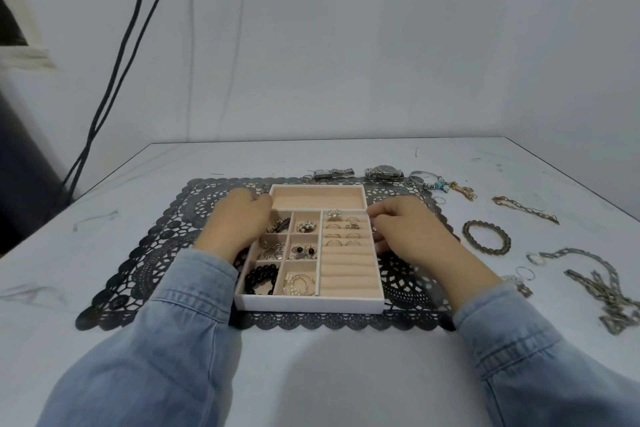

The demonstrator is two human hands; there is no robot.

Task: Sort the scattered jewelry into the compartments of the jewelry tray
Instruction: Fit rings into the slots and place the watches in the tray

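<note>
Nearest on the worktop [311,364], the jewelry tray [308,305] sits on a black lace mat [166,253], its small compartments partly filled. The left hand [239,218] lies over its left wall and the right hand [405,229] curls against its right wall; I cannot tell whether either is gripping. They seem to be steadying the tray between pieces. Next comes a reach right for the round bracelet [486,237] or, farther off, the watches [383,172], perhaps for the empty long compartment [318,199].
</note>
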